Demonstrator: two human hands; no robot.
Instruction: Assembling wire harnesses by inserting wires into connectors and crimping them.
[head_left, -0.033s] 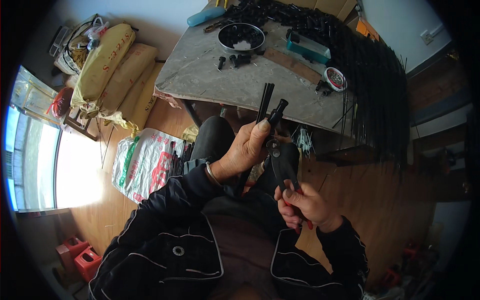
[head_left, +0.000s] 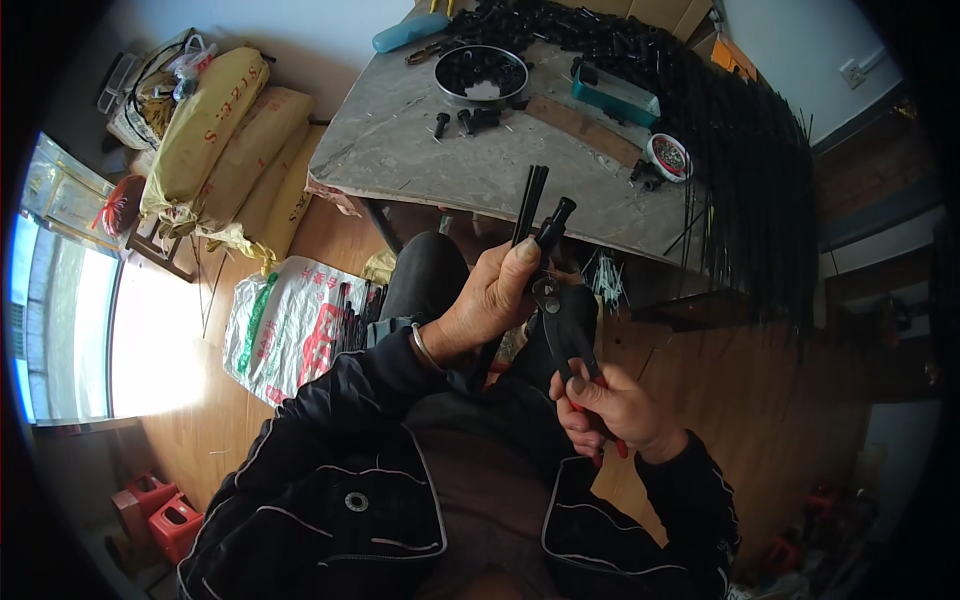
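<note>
My left hand [head_left: 492, 297] is closed in front of the table's near edge. Its thumb presses on a short black tubular fitting [head_left: 552, 230] with a narrower top end. Several thin black rods [head_left: 531, 200] stick up from the same fist and run on below it. In my right hand [head_left: 612, 412] are pliers [head_left: 562, 335] with red handles, and the fingers wrap around those handles. The plier jaws sit just under the fitting, close to my left fingers; what lies between them is too small to make out.
The grey table [head_left: 400, 150] bears a metal bowl [head_left: 482, 98] of black parts, a teal box [head_left: 615, 97], a wooden strip [head_left: 583, 130] and a small white bowl [head_left: 670, 157]. Long black rods [head_left: 760, 200] hang over its right side. Stacked sacks [head_left: 215, 125] stand left.
</note>
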